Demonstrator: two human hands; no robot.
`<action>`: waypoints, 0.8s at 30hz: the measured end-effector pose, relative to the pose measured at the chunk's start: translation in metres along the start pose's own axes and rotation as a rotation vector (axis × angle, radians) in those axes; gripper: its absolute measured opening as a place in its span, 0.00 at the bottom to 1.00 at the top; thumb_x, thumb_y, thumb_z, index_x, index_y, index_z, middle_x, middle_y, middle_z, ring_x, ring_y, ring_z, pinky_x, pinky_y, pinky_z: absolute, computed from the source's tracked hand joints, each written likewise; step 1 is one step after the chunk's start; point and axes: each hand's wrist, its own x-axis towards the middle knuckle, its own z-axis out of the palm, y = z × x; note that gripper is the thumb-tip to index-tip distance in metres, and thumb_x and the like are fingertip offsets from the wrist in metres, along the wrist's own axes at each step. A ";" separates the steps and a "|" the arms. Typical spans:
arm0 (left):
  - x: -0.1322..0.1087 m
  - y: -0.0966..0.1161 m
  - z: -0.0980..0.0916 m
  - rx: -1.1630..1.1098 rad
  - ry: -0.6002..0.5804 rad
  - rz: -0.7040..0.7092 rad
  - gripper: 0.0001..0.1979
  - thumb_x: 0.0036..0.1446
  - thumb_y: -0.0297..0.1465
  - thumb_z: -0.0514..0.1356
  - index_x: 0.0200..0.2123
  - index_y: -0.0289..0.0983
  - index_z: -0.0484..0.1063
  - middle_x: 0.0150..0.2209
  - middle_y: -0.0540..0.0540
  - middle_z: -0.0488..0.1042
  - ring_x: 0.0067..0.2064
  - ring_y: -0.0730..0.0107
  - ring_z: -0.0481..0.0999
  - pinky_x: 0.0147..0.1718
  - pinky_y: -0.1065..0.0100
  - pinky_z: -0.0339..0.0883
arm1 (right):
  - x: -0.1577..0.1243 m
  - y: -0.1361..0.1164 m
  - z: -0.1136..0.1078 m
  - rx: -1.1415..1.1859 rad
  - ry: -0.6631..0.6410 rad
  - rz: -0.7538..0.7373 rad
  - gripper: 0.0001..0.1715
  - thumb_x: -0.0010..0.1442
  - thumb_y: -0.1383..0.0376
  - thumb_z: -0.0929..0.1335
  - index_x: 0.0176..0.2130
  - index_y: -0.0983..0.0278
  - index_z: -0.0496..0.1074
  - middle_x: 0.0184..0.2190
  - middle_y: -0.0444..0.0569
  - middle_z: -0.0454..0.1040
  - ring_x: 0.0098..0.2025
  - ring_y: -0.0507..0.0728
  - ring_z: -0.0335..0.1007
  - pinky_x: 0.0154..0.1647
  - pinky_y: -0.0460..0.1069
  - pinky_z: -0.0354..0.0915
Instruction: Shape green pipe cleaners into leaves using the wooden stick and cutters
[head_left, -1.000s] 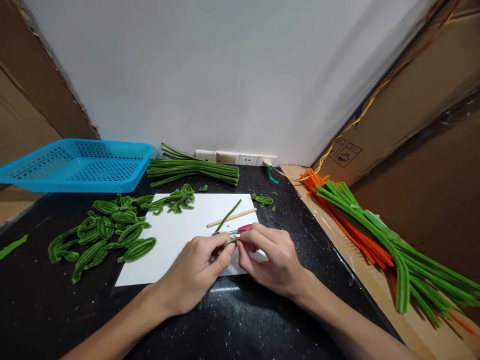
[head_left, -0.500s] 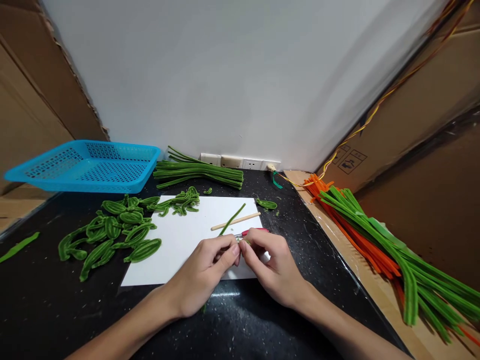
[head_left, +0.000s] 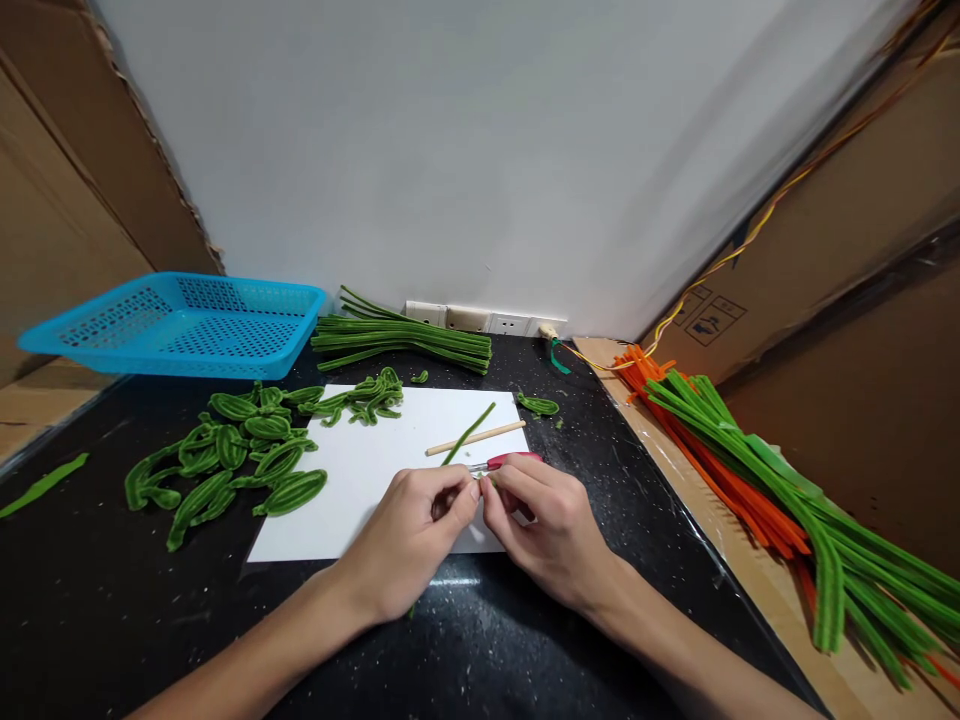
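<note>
My left hand (head_left: pixel 409 535) and my right hand (head_left: pixel 555 525) meet over the near edge of a white sheet (head_left: pixel 360 500), fingertips pinched together. Between them is a small piece of green pipe cleaner, mostly hidden by the fingers; a green end pokes out below my left hand. Just beyond the fingers lies a red-handled tool (head_left: pixel 516 460) with a metal end, partly covered by my right hand. A thin wooden stick (head_left: pixel 480 437) rests on the sheet, crossed by a straight green pipe cleaner (head_left: pixel 472 430).
Looped green pipe-cleaner leaves (head_left: pixel 232 445) are heaped at left, with smaller curled pieces (head_left: pixel 371 395) on the sheet. Behind stand a blue basket (head_left: pixel 292 345) and a bundle of green stems (head_left: pixel 405 342). Orange strips (head_left: pixel 720 470) and green strips (head_left: pixel 810 510) lie on cardboard at right.
The whole view has shifted slightly. Both hands stay pinched together in nearly the same place, with only small finger movement.
</note>
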 end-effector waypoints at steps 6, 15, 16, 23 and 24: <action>-0.003 0.001 -0.002 0.014 0.027 0.071 0.13 0.72 0.40 0.55 0.36 0.39 0.68 0.28 0.55 0.62 0.29 0.72 0.60 0.30 0.68 0.55 | 0.005 -0.005 -0.009 0.181 -0.042 0.312 0.23 0.73 0.63 0.64 0.25 0.63 0.65 0.22 0.40 0.61 0.24 0.50 0.54 0.27 0.47 0.52; 0.000 -0.002 -0.004 -0.005 0.100 0.085 0.19 0.73 0.41 0.54 0.30 0.39 0.64 0.26 0.54 0.60 0.29 0.72 0.58 0.29 0.67 0.52 | 0.004 -0.002 -0.006 0.246 0.006 0.340 0.11 0.72 0.64 0.66 0.37 0.63 0.75 0.29 0.44 0.73 0.28 0.52 0.64 0.30 0.47 0.60; 0.000 -0.003 -0.004 0.001 0.098 0.076 0.20 0.73 0.42 0.54 0.28 0.39 0.61 0.26 0.55 0.58 0.28 0.72 0.57 0.29 0.67 0.51 | 0.004 -0.002 -0.006 0.255 0.007 0.332 0.09 0.72 0.65 0.66 0.39 0.63 0.75 0.30 0.45 0.75 0.28 0.52 0.65 0.30 0.47 0.61; 0.000 0.000 -0.007 -0.052 0.054 0.050 0.21 0.74 0.45 0.51 0.31 0.38 0.64 0.28 0.53 0.61 0.30 0.71 0.60 0.30 0.67 0.55 | 0.001 -0.002 -0.007 0.270 0.070 0.167 0.11 0.68 0.73 0.67 0.47 0.63 0.77 0.36 0.47 0.79 0.30 0.51 0.72 0.31 0.46 0.69; 0.000 0.002 -0.007 -0.083 0.029 0.043 0.21 0.74 0.45 0.51 0.32 0.38 0.65 0.28 0.53 0.62 0.30 0.71 0.61 0.30 0.67 0.56 | 0.001 -0.003 -0.007 0.256 0.086 0.143 0.11 0.68 0.73 0.67 0.47 0.63 0.77 0.36 0.47 0.80 0.30 0.51 0.73 0.31 0.46 0.70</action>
